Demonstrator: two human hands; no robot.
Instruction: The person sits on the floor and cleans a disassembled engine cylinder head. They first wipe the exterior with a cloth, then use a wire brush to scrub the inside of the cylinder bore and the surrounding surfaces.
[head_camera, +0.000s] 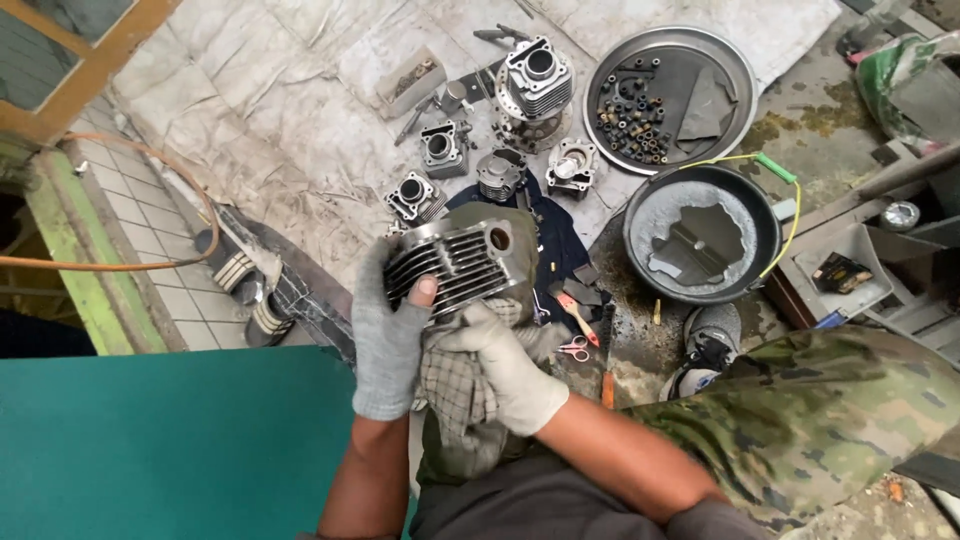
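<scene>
My left hand (388, 340), in a grey glove with a bare fingertip, grips a finned metal engine cylinder (462, 262) held up in front of me. My right hand (510, 365), in a pale glove, holds a checked rag (452, 385) pressed against the cylinder's underside. The rag hangs down over my lap.
Several more engine cylinders (533, 85) and parts lie on a dirty cloth (290, 110) on the floor. A round metal tray (720, 60) holds small nuts and bolts. A black basin (702, 235) has foamy liquid. Scissors (574, 348) and a brush (574, 312) lie near my shoe (708, 345).
</scene>
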